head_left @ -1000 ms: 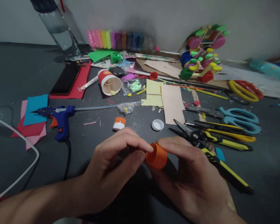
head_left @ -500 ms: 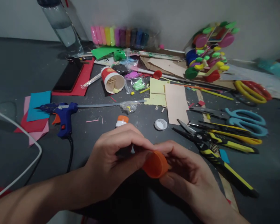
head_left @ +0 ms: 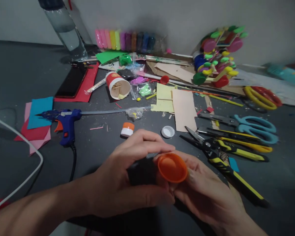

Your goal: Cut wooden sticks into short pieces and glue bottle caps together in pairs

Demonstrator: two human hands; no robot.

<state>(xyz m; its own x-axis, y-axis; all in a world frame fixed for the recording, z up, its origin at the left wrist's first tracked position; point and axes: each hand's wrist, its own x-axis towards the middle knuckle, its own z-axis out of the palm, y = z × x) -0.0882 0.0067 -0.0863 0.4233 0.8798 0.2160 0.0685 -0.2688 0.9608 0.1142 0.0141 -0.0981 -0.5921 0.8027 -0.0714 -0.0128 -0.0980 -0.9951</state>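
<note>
A round orange cup-like piece (head_left: 172,167), hollow with its mouth turned up toward me, sits in my right hand (head_left: 206,186). The fingers of that hand wrap round its side and underside. My left hand (head_left: 127,173) is open beside it, thumb low and fingers stretched over the cup's far side. Its fingertips come close to the rim; whether they touch it I cannot tell. Beyond my left hand stands a small white jar with an orange top (head_left: 127,129). A white cap (head_left: 167,131) lies hollow side up just past my fingers.
On the left lies a blue glue gun (head_left: 66,123) with its cord. Long-nosed snips (head_left: 211,149) and blue-handled scissors (head_left: 255,126) are on the right. Behind are a tipped paper cup (head_left: 118,86), a phone (head_left: 72,80), a water bottle (head_left: 66,31) and colourful clay models (head_left: 216,67).
The orange cup has turned its mouth upward and shifted slightly right. My left thumb and fingers have spread from its rim, while my right hand keeps hold. The small jar is now fully visible.
</note>
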